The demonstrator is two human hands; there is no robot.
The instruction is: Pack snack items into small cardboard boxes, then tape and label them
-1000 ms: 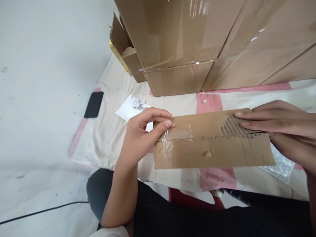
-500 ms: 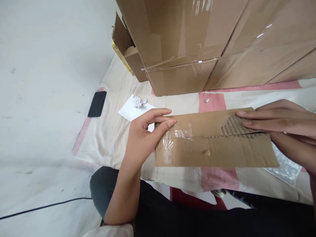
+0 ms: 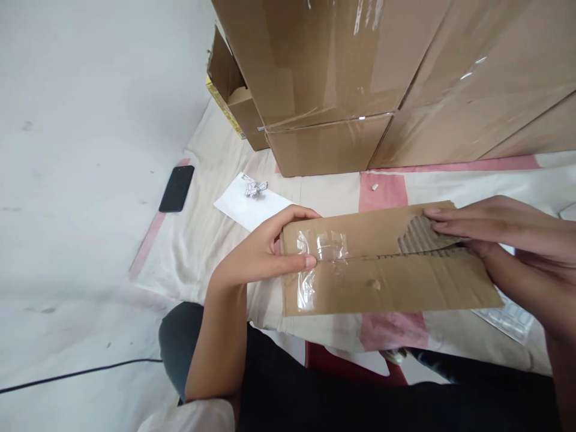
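Observation:
A folded piece of brown cardboard (image 3: 351, 281) is held up between both hands, with a crease along its length. Clear tape shines at its left end, and a torn patch of bare corrugation shows near its right end. My left hand (image 3: 265, 246) grips the left end, thumb on the front face and fingers behind the upper edge. At the right end, my right hand (image 3: 504, 234) is closed on the cardboard, fingers on the torn patch and thumb low near the crease. Part of a clear blister sheet (image 3: 510, 321) shows beneath my right hand.
Large taped cartons (image 3: 333, 144) stand along the back. An open box with a yellow edge (image 3: 243, 111) is beside them. White paper (image 3: 243, 207) with small line-marked pieces (image 3: 255, 188) lies on the cloth (image 3: 198, 252). A black phone (image 3: 177, 189) rests by the wall at left.
My left thumb has moved down from the upper edge to the crease, and the left fingers have gone behind the cardboard. The cardboard sits slightly lower in view; my right hand keeps its hold.

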